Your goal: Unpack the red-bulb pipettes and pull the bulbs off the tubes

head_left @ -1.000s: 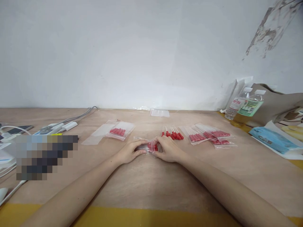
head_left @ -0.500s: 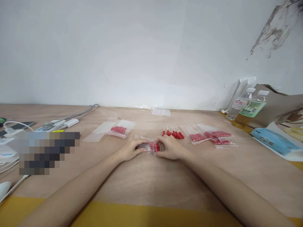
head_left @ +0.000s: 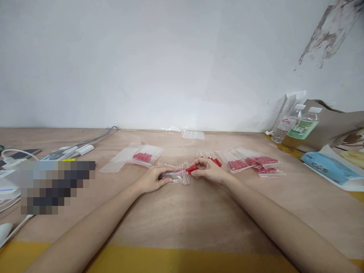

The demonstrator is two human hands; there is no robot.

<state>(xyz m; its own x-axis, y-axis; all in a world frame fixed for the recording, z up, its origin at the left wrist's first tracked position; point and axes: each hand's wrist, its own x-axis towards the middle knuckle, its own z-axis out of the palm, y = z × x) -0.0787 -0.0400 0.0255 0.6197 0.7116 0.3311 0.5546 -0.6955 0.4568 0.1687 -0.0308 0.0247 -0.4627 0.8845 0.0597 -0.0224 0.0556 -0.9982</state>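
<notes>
My left hand (head_left: 152, 179) is closed on the left end of a clear zip bag (head_left: 179, 176), thumb in front and fingers behind. The bag lies sideways just above the table, its mouth towards the right. My right hand (head_left: 209, 170) pinches a red-tipped stick (head_left: 192, 169) at that mouth; its shaft seems to run into the bag. Whether more than one stick is in the pinch I cannot tell. Loose red-tipped sticks (head_left: 218, 162) lie right behind my right hand, which partly hides them.
Filled bags (head_left: 238, 164) overlap on the right. Another filled bag (head_left: 143, 156) and flat bags (head_left: 115, 159) lie left. More flat bags (head_left: 192, 135) rest by the wall. Bottles (head_left: 303, 129) and a blue packet (head_left: 331, 168) stand far right; a power strip (head_left: 64, 152) and cables lie left.
My right hand has moved slightly right, off the bag's mouth. A red tip now shows outside the bag in its fingers. My left hand has shifted slightly left, still on the bag.
</notes>
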